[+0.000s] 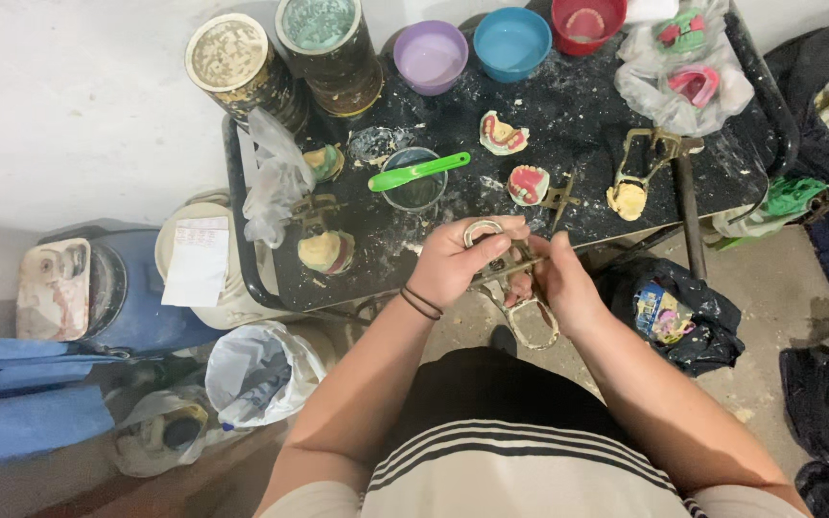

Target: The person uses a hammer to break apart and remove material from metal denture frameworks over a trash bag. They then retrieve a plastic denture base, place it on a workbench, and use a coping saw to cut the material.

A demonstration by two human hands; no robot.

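Note:
Both my hands hold a brass-coloured metal dental articulator [515, 288] in front of the near edge of a black table [568, 115]. My left hand [453, 259] grips its upper looped frame, fingers curled over it. My right hand [558, 278] holds the other side, and the lower loop hangs down between my hands. Two black bands sit on my left wrist.
On the table: a cup with a green spatula [419, 173], pink denture casts [528, 184], another articulator [640, 173], purple [431, 56], blue [512, 43] and red [587, 24] bowls, two tins [242, 62], plastic bags. Buckets, bags and a black bag [669, 312] crowd the floor.

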